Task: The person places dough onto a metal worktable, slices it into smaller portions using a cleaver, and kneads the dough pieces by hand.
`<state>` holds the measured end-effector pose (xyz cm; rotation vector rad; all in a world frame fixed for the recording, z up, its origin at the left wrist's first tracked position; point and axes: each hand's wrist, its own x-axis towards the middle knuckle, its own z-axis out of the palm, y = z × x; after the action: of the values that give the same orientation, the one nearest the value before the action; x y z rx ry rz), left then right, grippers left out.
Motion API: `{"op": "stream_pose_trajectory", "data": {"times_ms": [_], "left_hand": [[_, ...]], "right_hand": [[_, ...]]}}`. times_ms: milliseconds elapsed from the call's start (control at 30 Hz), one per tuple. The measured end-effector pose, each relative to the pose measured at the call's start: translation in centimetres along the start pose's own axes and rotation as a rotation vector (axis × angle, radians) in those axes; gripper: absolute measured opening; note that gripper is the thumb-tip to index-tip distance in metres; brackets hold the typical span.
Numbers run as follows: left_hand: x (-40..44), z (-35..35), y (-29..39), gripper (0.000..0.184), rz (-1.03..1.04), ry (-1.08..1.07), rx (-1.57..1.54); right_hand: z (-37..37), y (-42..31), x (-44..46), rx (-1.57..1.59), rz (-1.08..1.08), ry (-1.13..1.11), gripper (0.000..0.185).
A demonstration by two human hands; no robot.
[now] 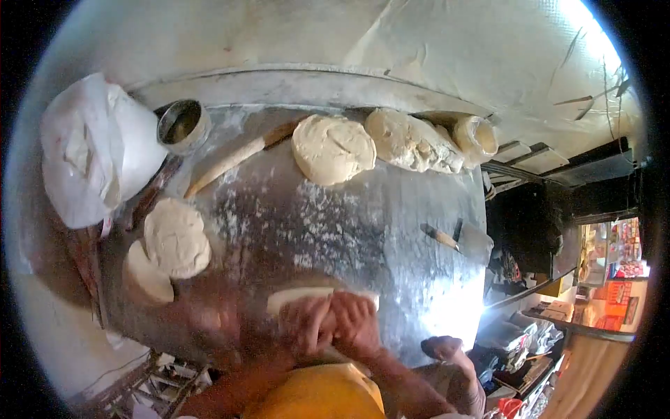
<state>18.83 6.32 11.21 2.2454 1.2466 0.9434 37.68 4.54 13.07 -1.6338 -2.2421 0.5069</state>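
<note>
the pale dough strip (281,299) lies on the near part of the worktop (412,209), apparently being shaped under the curled left hand (307,322) and right hand (354,320); whether it is gripped cannot be told. even pressure seems called for.

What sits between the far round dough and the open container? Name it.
Lumpy dough, between the round dough and the container, in the head view.

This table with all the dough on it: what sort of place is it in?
Probably a bakery or a dough-making kitchen: big lumps of dough sit on a flour-dusted table, along with what looks like a wooden rolling pin.
</note>
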Motion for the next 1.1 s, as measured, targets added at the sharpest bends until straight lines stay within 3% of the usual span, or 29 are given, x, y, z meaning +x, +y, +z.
{"op": "stream_pose_trajectory", "data": {"times_ms": [100, 233, 333, 467, 500, 533, 600, 667, 700, 733, 833, 900, 1100], "left_hand": [[1.2, 2.4, -3.2, 0.051, 0.024, -0.026, 0.109], [10.4, 4.9, -9.4, 0.05, -0.043, -0.169, 0.076], [15.7, 5.5, -11.8, 0.05, -0.07, -0.203, 0.041], [18.1, 8.7, -15.3, 0.038, -0.115, -0.079, 0.024], [17.7, 8.7, -14.7, 0.038, -0.106, -0.068, 0.024], [17.3, 8.4, -14.1, 0.042, -0.167, -0.115, 0.062], [18.2, 5.8, -12.1, 0.047, -0.23, -0.168, 0.098], [19.0, 0.4, -7.4, 0.053, -0.568, -0.621, -0.231], [16.4, -0.5, -4.9, 0.04, -0.38, -0.505, -0.004], [12.7, 0.1, -4.2, 0.036, -0.267, -0.334, -0.064], [5.6, 1.6, -3.6, 0.043, 0.024, -0.004, 0.053], [6.2, 3.3, -5.9, 0.045, 0.085, 0.009, 0.099], [16.2, 6.3, -12.0, 0.041, 0.027, -0.051, 0.001]], "right_hand": [[3.2, 0.8, 2.6, -0.052, 0.068, 0.168, 0.051], [5.7, 8.3, 11.6, 0.078, 0.127, 0.104, 0.049], [6.8, 11.1, 16.2, 0.08, 0.136, 0.16, 0.057], [5.4, 12.8, 20.6, 0.076, 0.152, 0.147, 0.055], [8.6, 14.5, 20.0, -0.064, 0.137, 0.233, 0.055], [5.3, 11.0, 19.7, -0.017, 0.226, 0.159, 0.057], [5.9, 9.0, 15.7, -0.023, 0.201, 0.023, 0.064], [-0.8, 4.5, 11.2, 0.074, 0.185, -0.063, 0.067], [-3.3, 2.8, 9.6, 0.166, 0.149, -0.131, 0.07], [-2.9, 1.9, 7.7, 0.04, 0.113, -0.072, 0.066], [3.2, 1.8, 4.0, -0.107, -0.01, 0.107, 0.054], [5.3, 2.8, 6.0, -0.147, 0.005, 0.29, 0.046], [6.3, 9.6, 15.3, -0.009, 0.171, 0.109, 0.052]]}}
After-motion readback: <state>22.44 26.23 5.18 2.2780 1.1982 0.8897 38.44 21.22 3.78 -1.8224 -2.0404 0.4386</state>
